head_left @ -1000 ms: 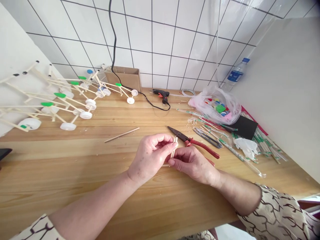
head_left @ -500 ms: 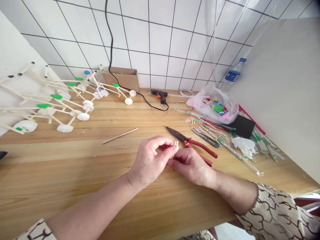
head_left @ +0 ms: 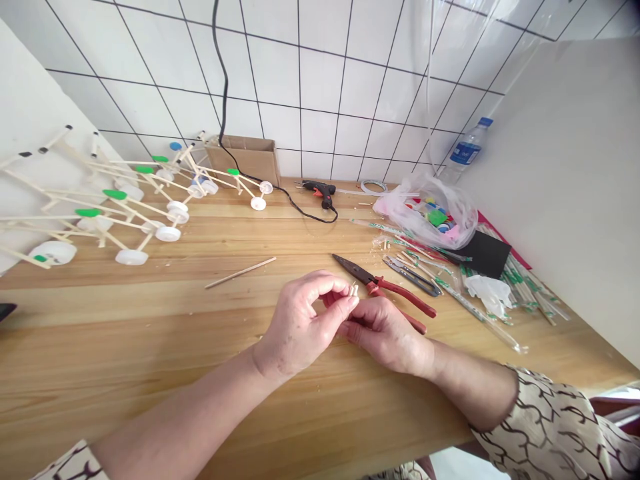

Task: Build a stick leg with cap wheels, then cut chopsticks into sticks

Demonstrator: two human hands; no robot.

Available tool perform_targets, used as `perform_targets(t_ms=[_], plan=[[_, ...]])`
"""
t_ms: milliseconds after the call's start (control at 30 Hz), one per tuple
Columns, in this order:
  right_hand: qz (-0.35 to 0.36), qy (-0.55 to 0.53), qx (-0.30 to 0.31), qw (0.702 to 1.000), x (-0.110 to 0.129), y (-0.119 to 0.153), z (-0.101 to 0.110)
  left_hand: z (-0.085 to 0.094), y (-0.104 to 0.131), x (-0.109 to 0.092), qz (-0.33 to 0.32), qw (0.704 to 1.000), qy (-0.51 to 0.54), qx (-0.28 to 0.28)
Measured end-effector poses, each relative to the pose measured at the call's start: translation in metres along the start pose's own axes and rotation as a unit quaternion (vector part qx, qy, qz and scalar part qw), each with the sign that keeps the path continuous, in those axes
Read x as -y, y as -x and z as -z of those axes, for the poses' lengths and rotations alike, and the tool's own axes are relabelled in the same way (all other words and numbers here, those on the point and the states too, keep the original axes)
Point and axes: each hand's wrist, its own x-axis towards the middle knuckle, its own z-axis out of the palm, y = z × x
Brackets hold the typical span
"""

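Between the thumb and fingers of my left hand [head_left: 305, 320] are short pale wooden stick pieces [head_left: 354, 291], their ends poking up past the fingertips. My right hand [head_left: 385, 333] is closed just beside and below, its fingertips meeting those of my left hand; what it pinches is hidden. Red-handled pliers [head_left: 373, 283] lie on the table just behind my right hand, their jaws pointing to the far left. Next to them rests a pair of dark thread snips [head_left: 413, 275]. A single wooden stick [head_left: 240, 272] lies to the left of my hands.
Stick models with white cap wheels [head_left: 167, 233] crowd the left. A glue gun [head_left: 320, 192] with a black cord and a cardboard box [head_left: 247, 159] stand at the back. At right are a plastic bag of coloured caps [head_left: 430, 210], wrapped sticks [head_left: 525, 283] and a water bottle [head_left: 465, 152].
Both hands stay pinched together at nearly the same spot. The stick ends sit slightly lower, and my right fingertips have shifted a little. Nothing else on the table has moved.
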Motion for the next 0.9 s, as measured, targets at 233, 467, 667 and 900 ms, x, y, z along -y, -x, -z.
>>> perform_targets(t_ms=[233,467,667,900], plan=[[0.000,0.010,0.001,1.000,0.002,0.000,0.001,0.000,-0.001,0.000,-0.034,0.999,-0.007,-0.014],[0.004,0.023,-0.002,1.000,-0.002,-0.001,0.001,0.002,-0.002,-0.001,-0.004,1.000,-0.009,-0.011],[-0.021,0.047,-0.023,0.998,-0.001,-0.002,0.004,0.004,-0.004,0.006,0.078,0.996,0.030,-0.007],[-0.020,0.129,-0.062,0.990,-0.001,-0.002,0.007,0.028,-0.020,0.015,0.130,0.989,-0.069,0.007]])
